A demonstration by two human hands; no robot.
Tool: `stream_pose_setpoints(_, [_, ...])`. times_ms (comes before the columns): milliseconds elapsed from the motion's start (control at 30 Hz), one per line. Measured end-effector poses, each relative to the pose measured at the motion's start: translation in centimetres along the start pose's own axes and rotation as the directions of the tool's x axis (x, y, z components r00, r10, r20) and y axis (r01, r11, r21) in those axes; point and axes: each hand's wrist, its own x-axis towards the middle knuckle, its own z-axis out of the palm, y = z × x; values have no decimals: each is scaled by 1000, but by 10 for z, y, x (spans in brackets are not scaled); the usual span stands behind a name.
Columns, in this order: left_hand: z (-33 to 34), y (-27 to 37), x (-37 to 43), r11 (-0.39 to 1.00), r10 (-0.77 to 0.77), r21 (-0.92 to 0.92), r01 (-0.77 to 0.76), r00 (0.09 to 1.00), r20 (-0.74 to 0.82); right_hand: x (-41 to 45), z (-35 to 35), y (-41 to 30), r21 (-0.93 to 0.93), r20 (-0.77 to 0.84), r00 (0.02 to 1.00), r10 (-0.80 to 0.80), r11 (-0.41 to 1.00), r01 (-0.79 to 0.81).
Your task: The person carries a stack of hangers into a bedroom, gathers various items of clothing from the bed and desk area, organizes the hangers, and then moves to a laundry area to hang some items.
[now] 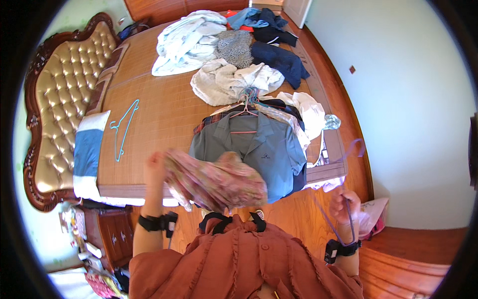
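Observation:
My left hand (156, 164) grips one end of a pink floral garment (220, 181), which is blurred and stretches to the right across the bed's near edge. Off to the right, my right hand (344, 205) is closed around a purple clothes hanger (351, 224), also partly blurred. Between my hands, a grey short-sleeved collared shirt (246, 142) lies on a pink hanger (245, 108). It rests on top of several other hung garments, their hooks bunched together behind its collar. A light-blue hanger (127, 129) lies alone on the bed mat to the left.
The bed mat (160, 101) bears a white bedding heap (190, 41), a cream cloth (231, 80), a leopard-print piece (235, 46) and dark navy clothing (278, 61). A tufted headboard (71, 101) borders the left. Bedside drawers (115, 235) stand lower left, with a wall (403, 112) on the right.

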Motion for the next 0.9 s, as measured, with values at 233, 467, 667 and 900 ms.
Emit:
stream_pose_setpoints(233, [-83,123,20,875,63,-380,-301,848,-526,38,5,-44,-346,-230,872,-433,873,343])
stream_pose_setpoints(467, [-60,187,120,927,183,-132,-351,730,-658,93,-38,-37,-730,-232,890,-393,675,108])
stream_pose_setpoints(667, [21,-3,242,244,393,955,-167,918,60,123,-24,-30,-804,-348,819,-455,595,-11])
stream_pose_setpoints(900, [227,-84,166,889,80,387,-245,915,395,174,-32,-31,-890,-295,763,-576,455,-1])
